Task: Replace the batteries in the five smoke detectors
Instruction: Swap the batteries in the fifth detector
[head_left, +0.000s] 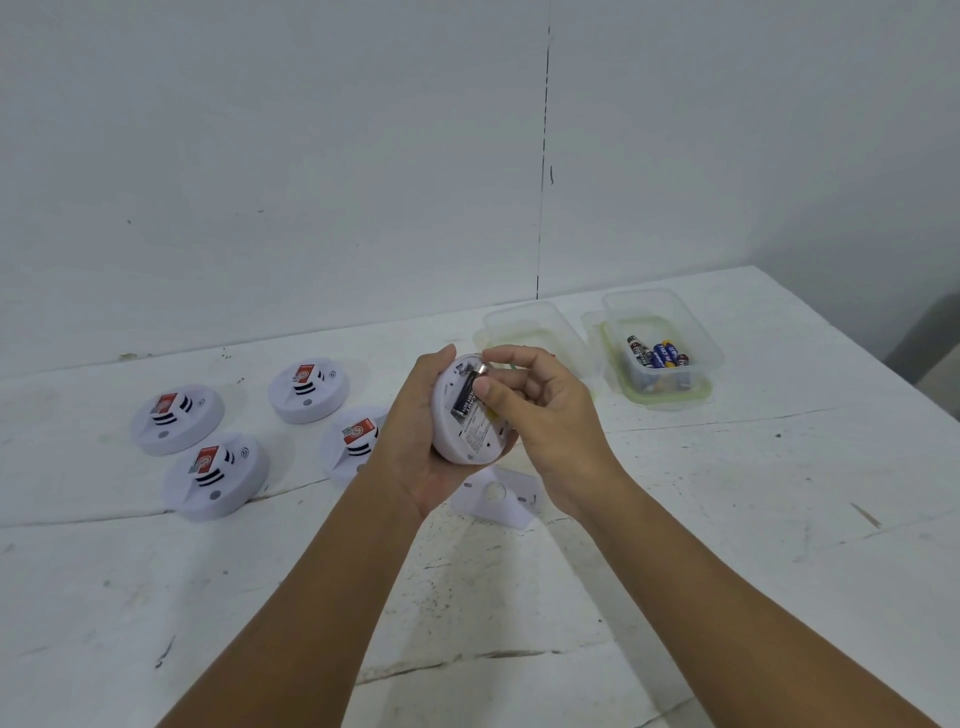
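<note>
Right fingers: thumb and forefinger of the right hand (540, 410) pinch the metal end of a black battery (466, 395), the other fingers curled loosely behind.
Battery: it lies slanted in the open back of the held smoke detector (470, 415), its upper end at the fingertips.
Left fingers: the left hand (415, 441) cups the detector from the left and below, thumb curled over its upper rim, clamped on the body.
Held detector: raised above the counter (727, 519), back side turned to the camera, a printed label under the battery.
Mounting plate: a white plate (496, 496) lies on the counter just under the hands.
Other detectors: four white smoke detectors (215, 475) with red stickers rest face up on the counter to the left, one partly hidden behind the left wrist.
Battery box: a clear plastic container (665, 353) with several batteries stands at the far right; a second clear container (530, 332) sits beside it, its contents not clear.
</note>
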